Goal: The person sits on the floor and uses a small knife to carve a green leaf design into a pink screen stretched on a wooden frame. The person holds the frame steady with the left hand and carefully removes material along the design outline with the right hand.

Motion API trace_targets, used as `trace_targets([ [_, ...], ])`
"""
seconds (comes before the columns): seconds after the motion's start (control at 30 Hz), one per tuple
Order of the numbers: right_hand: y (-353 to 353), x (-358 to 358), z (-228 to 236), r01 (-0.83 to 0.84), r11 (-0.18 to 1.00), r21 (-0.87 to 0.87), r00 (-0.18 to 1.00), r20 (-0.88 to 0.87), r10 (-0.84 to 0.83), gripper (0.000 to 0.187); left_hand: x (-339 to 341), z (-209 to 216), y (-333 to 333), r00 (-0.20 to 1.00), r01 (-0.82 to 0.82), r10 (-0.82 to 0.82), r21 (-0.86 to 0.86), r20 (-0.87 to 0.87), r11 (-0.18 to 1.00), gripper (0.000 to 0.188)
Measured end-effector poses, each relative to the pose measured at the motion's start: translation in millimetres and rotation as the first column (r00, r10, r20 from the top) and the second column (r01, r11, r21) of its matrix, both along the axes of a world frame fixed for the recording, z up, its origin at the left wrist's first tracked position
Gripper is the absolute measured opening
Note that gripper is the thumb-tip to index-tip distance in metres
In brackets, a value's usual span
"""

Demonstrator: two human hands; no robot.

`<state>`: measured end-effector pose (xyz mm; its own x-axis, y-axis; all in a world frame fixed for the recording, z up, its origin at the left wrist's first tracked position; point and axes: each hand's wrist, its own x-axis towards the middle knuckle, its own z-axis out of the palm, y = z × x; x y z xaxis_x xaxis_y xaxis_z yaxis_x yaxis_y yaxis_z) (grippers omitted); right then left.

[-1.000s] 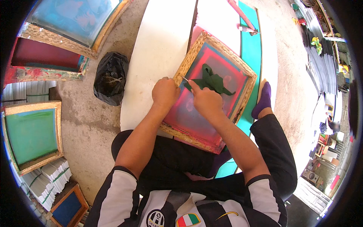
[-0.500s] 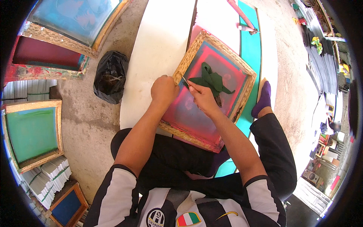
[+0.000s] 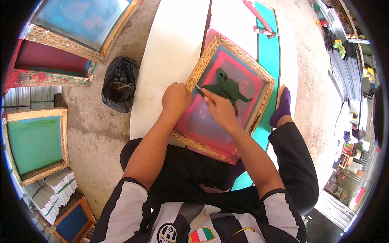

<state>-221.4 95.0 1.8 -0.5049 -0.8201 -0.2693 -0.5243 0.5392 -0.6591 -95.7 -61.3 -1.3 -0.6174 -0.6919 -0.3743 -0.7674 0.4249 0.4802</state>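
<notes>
A wooden-framed printing screen (image 3: 202, 150) lies tilted across my lap and the boards, its mesh stained pink and grey. My left hand (image 3: 177, 98) is closed on the left side of its frame, knuckles up. With its fingers pinched, my right hand (image 3: 219, 106) holds a thin metal tool (image 3: 197, 86), its tip at the inner edge of the frame beside my left hand. Most of the tool's handle is hidden in my fingers, so its exact kind cannot be told. A crumpled dark green cloth (image 3: 228, 86) rests on the mesh just beyond my right hand.
A black plastic bag (image 3: 120, 83) stands on the concrete floor at left. More framed screens, one with green mesh (image 3: 35, 141), and stacked white sheets (image 3: 50, 192) line the left side. A reddish rod (image 3: 258, 15) and a small white tube (image 3: 264, 31) lie on the far boards.
My right hand and the tool have shifted slightly down along the frame's inner edge. The left hand keeps its hold, and the cloth stays where it was.
</notes>
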Motion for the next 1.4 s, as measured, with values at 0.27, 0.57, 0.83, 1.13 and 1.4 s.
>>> trace_targets([
  [0.27,-7,16,40,-0.048,0.958,0.282,0.955,-0.269,0.127,0.035,1,-1,-1,1.0,-0.015,0.015,0.014,-0.005,1.0,0.038],
  [0.57,-13,23,53,-0.013,0.945,0.326,0.96,-0.262,0.103,0.035,0,2,0,1.0,-0.012,0.012,0.018,0.005,1.0,0.035],
  [0.83,-20,24,59,-0.059,0.923,0.381,0.941,-0.289,0.179,0.037,1,-7,4,0.999,0.003,-0.006,-0.057,-0.046,0.998,0.032],
  [1.13,1,2,-2,-0.091,0.996,0.013,0.99,-0.108,0.092,0.04,-4,-4,7,0.998,-0.01,0.004,-0.096,-0.064,0.995,0.029],
  [1.4,3,7,-10,0.02,0.997,0.075,0.992,0.125,-0.029,0.038,-3,-7,5,0.999,0.004,-0.007,-0.08,-0.041,0.997,0.03],
])
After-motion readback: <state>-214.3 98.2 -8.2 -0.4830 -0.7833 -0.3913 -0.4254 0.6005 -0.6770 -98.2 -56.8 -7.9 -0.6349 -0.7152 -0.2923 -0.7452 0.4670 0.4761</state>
